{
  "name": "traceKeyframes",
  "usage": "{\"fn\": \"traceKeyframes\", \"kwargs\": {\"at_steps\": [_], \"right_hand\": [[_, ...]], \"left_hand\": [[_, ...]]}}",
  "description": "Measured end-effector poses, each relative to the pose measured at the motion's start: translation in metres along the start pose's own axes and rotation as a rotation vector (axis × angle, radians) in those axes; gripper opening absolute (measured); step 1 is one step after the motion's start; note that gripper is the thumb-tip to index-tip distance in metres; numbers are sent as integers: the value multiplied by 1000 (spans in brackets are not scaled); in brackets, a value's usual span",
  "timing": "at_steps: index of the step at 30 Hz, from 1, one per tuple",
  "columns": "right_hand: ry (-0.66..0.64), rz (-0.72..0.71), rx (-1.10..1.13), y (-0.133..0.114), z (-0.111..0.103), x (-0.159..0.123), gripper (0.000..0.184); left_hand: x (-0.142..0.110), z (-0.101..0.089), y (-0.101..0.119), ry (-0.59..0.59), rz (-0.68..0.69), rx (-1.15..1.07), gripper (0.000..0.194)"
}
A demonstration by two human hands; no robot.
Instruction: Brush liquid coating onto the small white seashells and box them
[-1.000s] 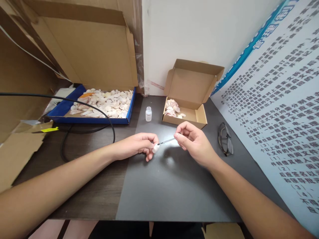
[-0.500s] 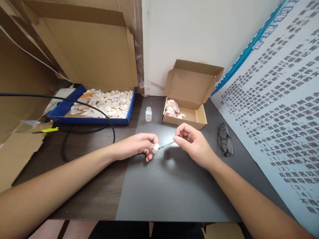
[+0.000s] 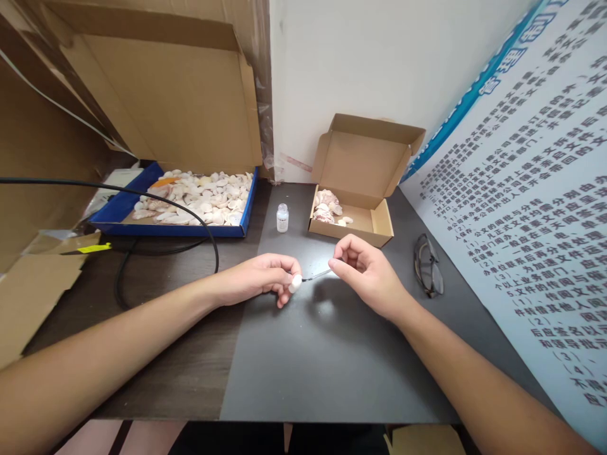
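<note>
My left hand is closed, pinching a small white shell-like piece between thumb and fingers over the dark grey mat. In my right hand I grip one end of a thin grey stick with a dark tip, like a fine brush. Its tip meets the white piece, or comes very near it; the exact contact is too small to make out. Beyond my hands stands a small clear glass bottle with a label and no cap on it, upright on the mat.
At the back left lies an open blue-sided box full of white shells. A smaller open cardboard box holds a few shells. Eyeglasses rest right of my right hand. A black cable loops near my left forearm.
The white piece in my left hand has turned slightly, and the stick in my right hand has shifted a little. Everything else stays where it was.
</note>
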State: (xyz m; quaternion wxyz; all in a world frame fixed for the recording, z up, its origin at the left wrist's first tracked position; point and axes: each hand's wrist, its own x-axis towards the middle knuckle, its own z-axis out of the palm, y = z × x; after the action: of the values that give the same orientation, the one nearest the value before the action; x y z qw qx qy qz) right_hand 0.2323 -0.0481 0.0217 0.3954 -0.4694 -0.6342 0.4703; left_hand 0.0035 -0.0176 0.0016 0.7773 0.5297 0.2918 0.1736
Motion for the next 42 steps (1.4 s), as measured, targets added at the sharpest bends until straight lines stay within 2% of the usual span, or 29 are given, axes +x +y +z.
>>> {"fn": "traceKeyframes", "kwargs": {"at_steps": [12,16,20,24,29,34,38,42], "right_hand": [[-31,-32,89,-1,0,-1,20],[-29,-13,-10,-1,1,-1,19],[-47,-33,66,-2,2,-2,18],[-34,-29,-7,-2,1,-3,18],[-45,-49,60,-1,1,-2,19],[-7,-35,-10,0,1,-1,19],[-19,-50,74,0,2,-1,18],[-34,-21,-6,-1,1,-2,19]], "left_hand": [[-1,1,1,-11,0,11,13],[-1,0,1,-24,4,15,13],[-1,0,1,-30,8,-2,13],[-1,0,2,-29,5,-6,12],[-1,1,2,-36,7,9,12],[-1,0,1,-34,9,17,11],[0,-1,0,-37,9,3,12],[0,0,1,-30,6,20,12]]}}
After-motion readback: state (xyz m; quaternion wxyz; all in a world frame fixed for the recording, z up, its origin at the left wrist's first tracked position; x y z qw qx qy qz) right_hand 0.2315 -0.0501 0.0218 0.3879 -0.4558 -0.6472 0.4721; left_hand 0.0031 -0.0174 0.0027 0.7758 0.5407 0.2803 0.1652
